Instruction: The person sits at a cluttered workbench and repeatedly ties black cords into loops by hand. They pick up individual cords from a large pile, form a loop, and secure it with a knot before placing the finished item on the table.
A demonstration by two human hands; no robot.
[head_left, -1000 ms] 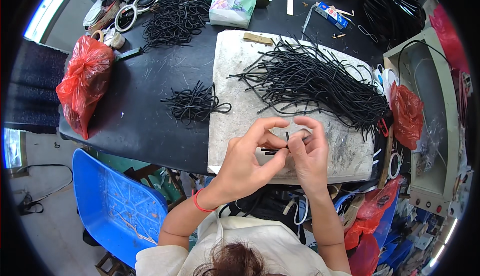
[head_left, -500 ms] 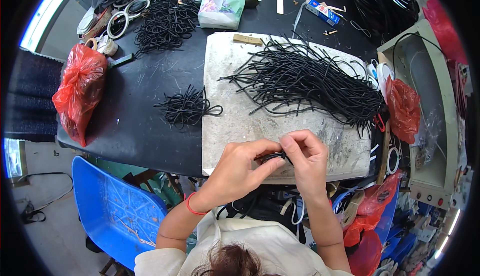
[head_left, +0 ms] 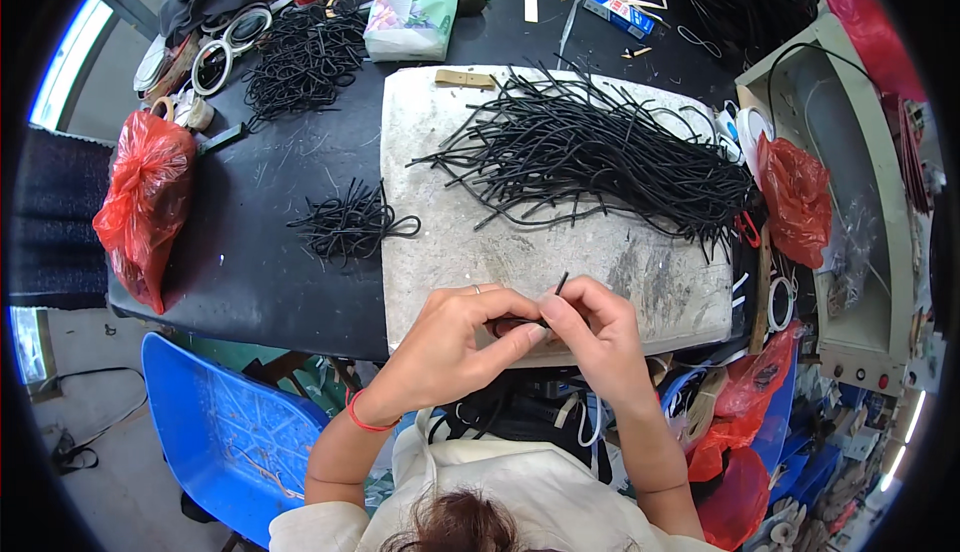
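Both hands meet above the near edge of a worn white board [head_left: 440, 272]. A black cord [head_left: 562, 284] is pinched between them, with one short end sticking up past the fingertips. My left hand [head_left: 455, 337] curls its thumb and fingers around the cord; most of the cord there is hidden. My right hand [head_left: 597, 337] grips it between thumb and forefinger, close against the left fingertips. Beyond the hands, a large bundle of straight black cords [head_left: 600, 157] lies across the board. A small pile of looped black cords [head_left: 350, 222] rests at the board's left edge.
A bigger heap of looped cords [head_left: 305, 62] sits at the back left, beside a tissue pack [head_left: 413, 7]. Red plastic bags stand at left [head_left: 145, 202] and right [head_left: 795, 197]. Below the table's left edge is a blue bin [head_left: 230, 432]. A tan strip [head_left: 465, 79] lies on the board.
The cord end now points up between my fingertips, where before it pointed down to the right. My hands remain pressed together over the board. The whole view has shifted slightly.
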